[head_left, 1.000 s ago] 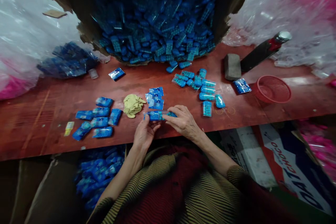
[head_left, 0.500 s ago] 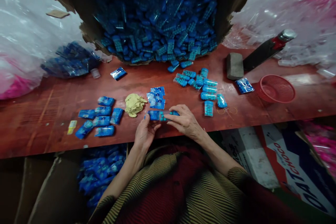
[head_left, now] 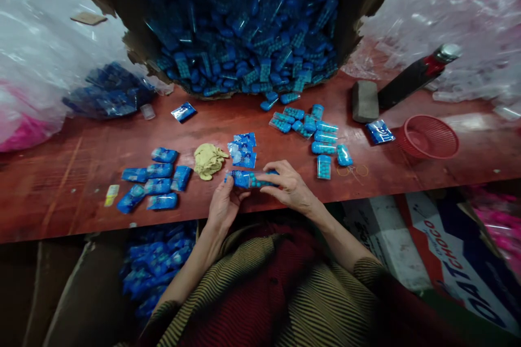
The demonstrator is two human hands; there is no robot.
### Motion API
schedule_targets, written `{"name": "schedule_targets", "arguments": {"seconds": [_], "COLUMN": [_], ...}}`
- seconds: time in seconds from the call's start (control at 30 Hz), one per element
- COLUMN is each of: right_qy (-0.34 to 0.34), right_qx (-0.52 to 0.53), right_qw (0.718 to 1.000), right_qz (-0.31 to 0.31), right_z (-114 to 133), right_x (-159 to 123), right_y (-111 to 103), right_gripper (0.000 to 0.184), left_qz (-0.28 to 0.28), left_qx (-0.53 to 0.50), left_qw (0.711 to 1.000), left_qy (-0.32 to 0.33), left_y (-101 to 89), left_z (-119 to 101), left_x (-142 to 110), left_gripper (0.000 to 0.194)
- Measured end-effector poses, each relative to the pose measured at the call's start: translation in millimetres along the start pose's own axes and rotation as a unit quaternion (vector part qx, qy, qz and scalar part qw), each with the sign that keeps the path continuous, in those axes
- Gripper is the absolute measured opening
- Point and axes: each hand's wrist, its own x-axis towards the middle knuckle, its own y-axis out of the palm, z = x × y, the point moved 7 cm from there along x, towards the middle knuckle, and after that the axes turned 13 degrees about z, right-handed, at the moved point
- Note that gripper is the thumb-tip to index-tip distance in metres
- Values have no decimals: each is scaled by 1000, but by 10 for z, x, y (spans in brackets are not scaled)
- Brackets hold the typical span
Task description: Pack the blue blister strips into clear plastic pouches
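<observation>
Near the table's front edge, my left hand (head_left: 225, 203) pinches a blue printed sleeve (head_left: 240, 178). My right hand (head_left: 290, 188) grips a small clear bottle with a blue cap and blue balls inside (head_left: 255, 179). One end of the bottle sits in the sleeve's right end; my fingers cover part of its cap end. Just beyond my hands lie several flat blue sleeves (head_left: 243, 152), with a crumpled yellow cloth-like piece (head_left: 209, 161) to their left. Wrapped blue bottles (head_left: 158, 186) are grouped at the left. Bare bottles (head_left: 324, 149) lie at the right.
A torn carton (head_left: 138, 49) full of similar bottles stands at the back. Toward the right are a grey block (head_left: 364, 102), a dark cylinder with a silver cap (head_left: 407, 82) and a red basket (head_left: 429, 138). Plastic bags (head_left: 36, 43) flank both sides of the red table (head_left: 81, 168).
The bottle has gone a little further left into the sleeve, so less of its clear body shows. My right hand has shifted slightly; my left hand keeps its place.
</observation>
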Motion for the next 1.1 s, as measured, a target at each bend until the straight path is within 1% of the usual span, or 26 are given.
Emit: {"name": "schedule_targets", "arguments": {"seconds": [0.1,0.17,0.3,0.37,0.47,0.53,0.57,0.63,0.7,0.73,0.77,0.83,0.9,0.97,1.0,1.1], "right_qy": [7,12,34,44,50,54,54,54,55,61,72,103,137,157,162,156], "right_qx": [-17,-15,12,-27,-114,-122,-105,-25,101,169,235,349,433,486,502,534], "right_qw": [1000,1000,999,999,992,991,993,998,993,983,969,931,891,859,848,829], "right_qz": [13,11,-2,-12,-13,-11,-14,-34,-42,-36,-26,-7,-17,-45,-56,-60], "right_z": [-2,4,10,43,134,173,180,153,75,23,-32,-129,-203,-244,-255,-269], "right_x": [9,6,-22,-37,-31,-8,2,12,10,6,-1,-21,-47,-59,-58,-25], "right_y": [18,30,109,173,299,375,395,388,366,366,376,425,483,532,555,592], "right_gripper": [24,23,24,23,21,21,21,20,21,21,20,21,25,32,35,46], "left_qz": [0,-1,-19,-26,-25,-31,-34,-36,-33,-34,-36,-36,-23,-2,10,54], "left_qx": [12,17,23,17,-1,-9,-13,-25,-41,-47,-51,-53,-53,-51,-50,-47], "left_qw": [1000,1000,999,999,1000,999,999,999,998,997,996,996,996,997,997,995], "left_qy": [-3,3,31,29,4,3,2,-14,-43,-55,-63,-67,-62,-58,-58,-65], "left_y": [-6,0,30,64,126,131,121,83,40,20,3,2,43,102,128,182], "left_z": [2,0,-18,2,61,64,59,54,55,54,51,44,46,54,58,57], "left_x": [-3,-3,-11,-19,-23,-21,-17,-1,14,18,19,19,18,16,13,2], "left_gripper": [27,30,32,32,33,31,29,23,15,11,8,4,4,7,9,15]}}
